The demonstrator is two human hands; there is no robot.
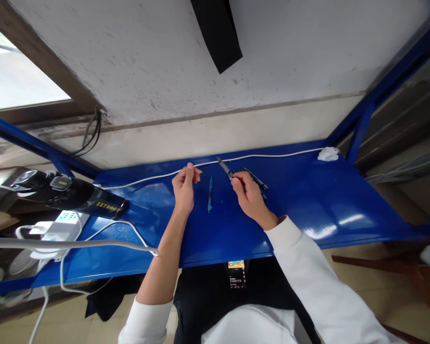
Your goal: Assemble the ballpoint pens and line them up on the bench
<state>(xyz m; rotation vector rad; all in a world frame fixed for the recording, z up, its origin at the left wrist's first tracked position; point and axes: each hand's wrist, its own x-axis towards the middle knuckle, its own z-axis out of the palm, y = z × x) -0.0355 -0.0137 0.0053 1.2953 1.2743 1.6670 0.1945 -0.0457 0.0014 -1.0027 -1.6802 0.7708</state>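
My right hand (250, 195) is closed round a slim grey pen (223, 166), which sticks out from the fingers toward the wall. Several dark pens (257, 178) lie on the blue shelf just behind and beside that hand, partly hidden by it. My left hand (184, 187) is raised over the shelf, its fingers curled in and the thumb on top, with nothing visible in it. Between the two hands a blue pen (210, 193) lies by itself, pointing away from me.
A white cable (268, 156) runs along the back of the blue shelf (329, 200) to a crumpled white wad (328, 153). At left lie a black bottle (89, 196) and a white power strip (62, 228) with cords. A lit phone (237, 274) is below the front edge.
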